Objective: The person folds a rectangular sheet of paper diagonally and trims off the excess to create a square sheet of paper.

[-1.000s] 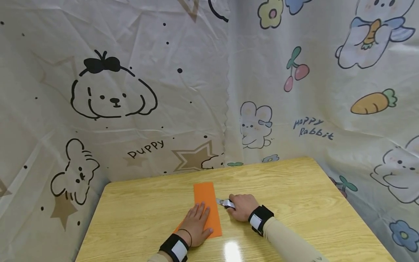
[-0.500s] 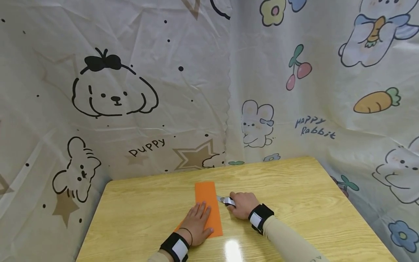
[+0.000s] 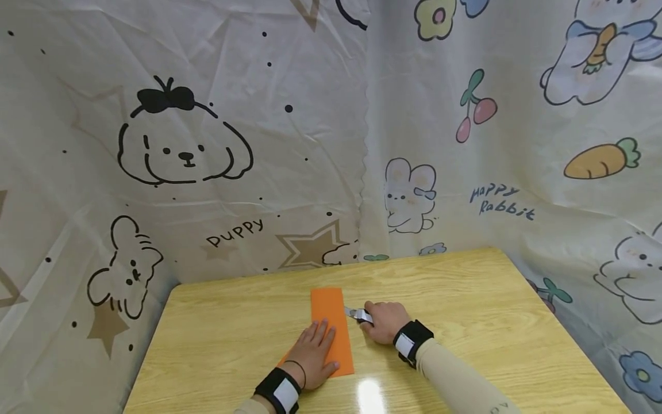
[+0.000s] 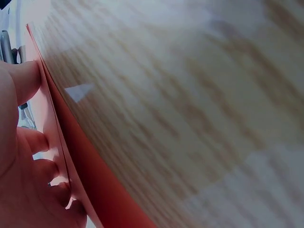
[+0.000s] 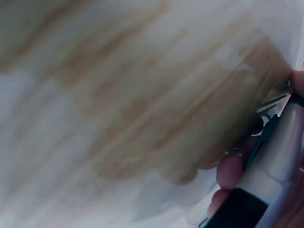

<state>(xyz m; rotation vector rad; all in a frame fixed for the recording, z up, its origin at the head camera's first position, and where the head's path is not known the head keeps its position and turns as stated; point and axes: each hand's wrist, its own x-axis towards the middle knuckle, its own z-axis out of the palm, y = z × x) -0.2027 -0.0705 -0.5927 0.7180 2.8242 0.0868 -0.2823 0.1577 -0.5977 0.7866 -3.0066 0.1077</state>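
Paper (image 3: 329, 306) mid-table, and the left hand (image 3: 312, 353) lies on it, toward seven o'clock! Over at two o'clock, the knife (image 3: 360, 314), tip at the paper's edge; right hand (image 3: 387, 323) gripping it, out at three. Beyond the table (image 3: 217, 339), at twelve, hangs the cloth (image 3: 305, 144).

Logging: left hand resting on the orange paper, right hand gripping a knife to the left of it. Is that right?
Not quite: the knife is to the right of the paper, as the head view shows. The left hand rests on the paper and the right hand grips the knife.
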